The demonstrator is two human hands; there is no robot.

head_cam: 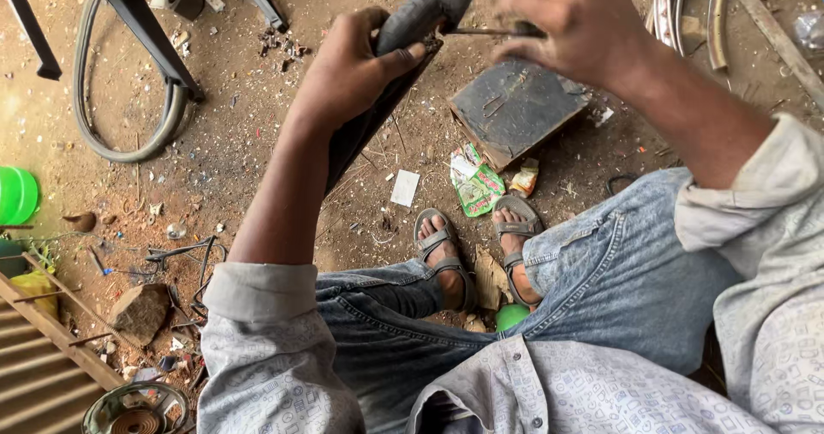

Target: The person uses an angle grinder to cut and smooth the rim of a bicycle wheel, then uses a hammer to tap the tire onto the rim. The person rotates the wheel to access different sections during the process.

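- grey rubber tyre (421, 13), dusty, folded, its black strip hanging down; left hand (348, 69) clenched around it
- right hand (584, 30) fingers closed on a thin metal tool (481, 31) touching the tyre

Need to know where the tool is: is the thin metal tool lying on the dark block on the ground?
No: the right hand holds the thin metal tool up against the dark rubber piece, above the dark block.

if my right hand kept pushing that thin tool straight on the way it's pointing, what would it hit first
Most likely the dark rubber tyre piece that the left hand grips. The right hand holds the thin metal tool pointing leftward, with its tip already at the tyre's edge near the left thumb. Depth is hard to judge from this view.
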